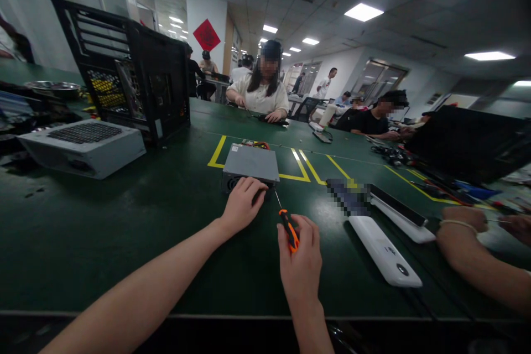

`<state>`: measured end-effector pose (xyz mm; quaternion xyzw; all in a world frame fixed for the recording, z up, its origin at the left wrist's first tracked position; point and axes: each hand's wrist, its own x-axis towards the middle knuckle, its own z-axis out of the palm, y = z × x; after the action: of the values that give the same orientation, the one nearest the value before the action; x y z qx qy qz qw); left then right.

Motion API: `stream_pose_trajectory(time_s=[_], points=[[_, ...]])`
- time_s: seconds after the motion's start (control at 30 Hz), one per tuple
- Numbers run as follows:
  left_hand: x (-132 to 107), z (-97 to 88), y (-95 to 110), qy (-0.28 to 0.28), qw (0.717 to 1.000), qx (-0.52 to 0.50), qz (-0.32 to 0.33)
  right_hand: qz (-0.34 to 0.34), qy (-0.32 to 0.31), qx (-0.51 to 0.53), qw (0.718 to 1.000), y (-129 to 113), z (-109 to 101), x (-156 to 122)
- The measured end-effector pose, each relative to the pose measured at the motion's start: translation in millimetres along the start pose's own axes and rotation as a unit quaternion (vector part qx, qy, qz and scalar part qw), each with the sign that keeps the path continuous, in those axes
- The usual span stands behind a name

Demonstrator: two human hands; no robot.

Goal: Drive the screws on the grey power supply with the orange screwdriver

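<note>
A grey computer power supply (251, 161) lies on the green table in front of me. My left hand (244, 202) is at its near side, fingers bent together and pressed against the front face. My right hand (302, 251) grips an orange and black screwdriver (289, 227) between thumb and fingers. The screwdriver's thin shaft points up and away, its tip at the near right corner of the power supply; whether it sits in a screw is too small to tell. Coloured wires (256, 145) show behind the power supply.
A black computer case (160, 86) and a large silver metal housing (85, 146) stand at left. White devices (385, 251) lie at right, near another person's arm (477, 257). Yellow tape (293, 178) marks the green table (174, 265). A person (265, 83) works opposite.
</note>
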<state>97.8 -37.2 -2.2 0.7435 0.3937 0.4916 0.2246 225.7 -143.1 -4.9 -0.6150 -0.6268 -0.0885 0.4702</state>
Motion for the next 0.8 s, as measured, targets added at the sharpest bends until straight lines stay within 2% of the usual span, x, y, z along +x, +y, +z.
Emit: stream_pose_trajectory(time_s=[0.07, 0.17, 0.33, 0.5, 0.67, 0.8], points=[[5, -10.8, 0, 0.006, 0.992, 0.106, 0.062, 0.031, -0.019, 0.023, 0.999, -2, -2, 1], [11, -19.0, -4, 0.003, 0.977, 0.187, 0.097, 0.007, -0.023, 0.017, 1.0, -4, -4, 3], [13, -14.6, -11, -0.012, 0.972, 0.219, 0.089, -0.086, -0.008, -0.016, 0.996, -2, -5, 9], [13, -8.4, -6, 0.002, 0.973, 0.209, 0.094, -0.024, 0.016, 0.043, 0.999, 0, -4, 10], [14, -1.6, 1, 0.017, 0.957, 0.277, 0.079, -0.09, 0.02, 0.025, 0.995, 2, 1, 4], [17, 10.5, 7, 0.059, 0.945, 0.317, 0.048, -0.045, 0.014, 0.069, 0.997, 1, 0, 4]])
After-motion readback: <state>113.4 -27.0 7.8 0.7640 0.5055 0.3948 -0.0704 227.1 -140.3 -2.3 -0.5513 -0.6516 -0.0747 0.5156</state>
